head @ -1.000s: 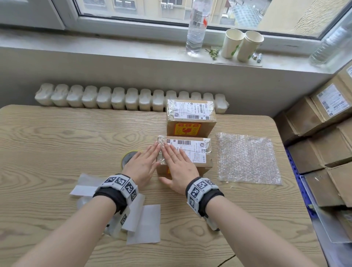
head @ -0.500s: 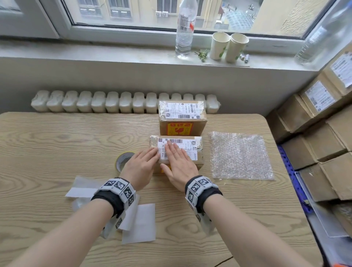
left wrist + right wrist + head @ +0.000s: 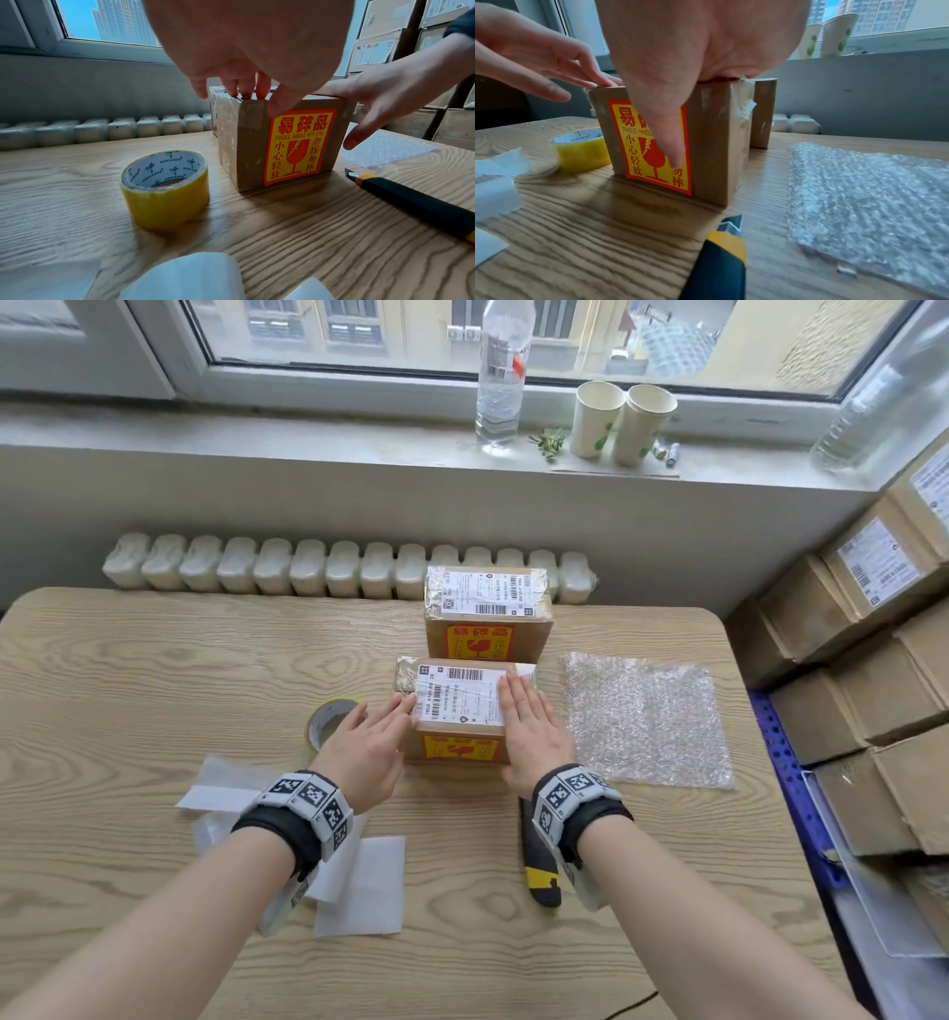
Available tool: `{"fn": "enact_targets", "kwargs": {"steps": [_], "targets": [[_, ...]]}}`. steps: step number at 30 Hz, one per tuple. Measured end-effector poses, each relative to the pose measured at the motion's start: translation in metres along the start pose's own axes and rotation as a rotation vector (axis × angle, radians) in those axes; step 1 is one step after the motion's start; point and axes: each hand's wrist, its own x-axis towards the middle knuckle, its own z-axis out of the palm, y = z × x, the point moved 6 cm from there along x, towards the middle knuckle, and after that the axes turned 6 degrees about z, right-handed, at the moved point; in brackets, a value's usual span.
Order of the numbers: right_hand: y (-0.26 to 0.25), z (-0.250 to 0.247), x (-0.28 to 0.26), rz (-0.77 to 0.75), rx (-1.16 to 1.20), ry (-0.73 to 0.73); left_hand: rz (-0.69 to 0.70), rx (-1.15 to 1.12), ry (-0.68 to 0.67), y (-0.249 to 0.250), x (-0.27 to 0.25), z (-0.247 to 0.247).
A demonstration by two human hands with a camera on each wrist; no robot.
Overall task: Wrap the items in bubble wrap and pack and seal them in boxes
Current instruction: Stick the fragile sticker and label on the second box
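Note:
A sealed brown cardboard box (image 3: 462, 711) with a white shipping label on top and a red-and-yellow fragile sticker (image 3: 295, 150) on its front stands mid-table. My left hand (image 3: 375, 742) lies with straight fingers touching the box's top left edge. My right hand (image 3: 529, 721) presses flat on the right part of the top, its thumb (image 3: 664, 132) hanging down over the front sticker. A second sealed box (image 3: 488, 613) stands directly behind. A sheet of bubble wrap (image 3: 647, 716) lies flat to the right of the box.
A yellow tape roll (image 3: 328, 721) stands left of the box. A black-and-yellow utility knife (image 3: 539, 865) lies under my right wrist. White backing papers (image 3: 359, 880) lie near the front left. Stacked cartons (image 3: 873, 660) line the right side. A bottle (image 3: 500, 377) and cups stand on the windowsill.
My hands were side by side on the box top; they have slid apart, left to the left edge and right to the right part, uncovering the label.

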Motion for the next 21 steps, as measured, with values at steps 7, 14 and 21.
{"fn": "enact_targets", "kwargs": {"steps": [7, 14, 21], "targets": [[-0.044, 0.007, -0.026, -0.182, 0.054, 0.055, -0.007, 0.038, 0.024, 0.016, -0.001, 0.002], [-0.043, 0.018, -0.034, -0.185, 0.063, 0.070, -0.002, 0.053, -0.088, 0.011, -0.009, 0.011], [0.008, 0.016, -0.044, 0.043, 0.065, 0.078, -0.005, 0.052, -0.025, 0.003, -0.005, -0.002]]}}
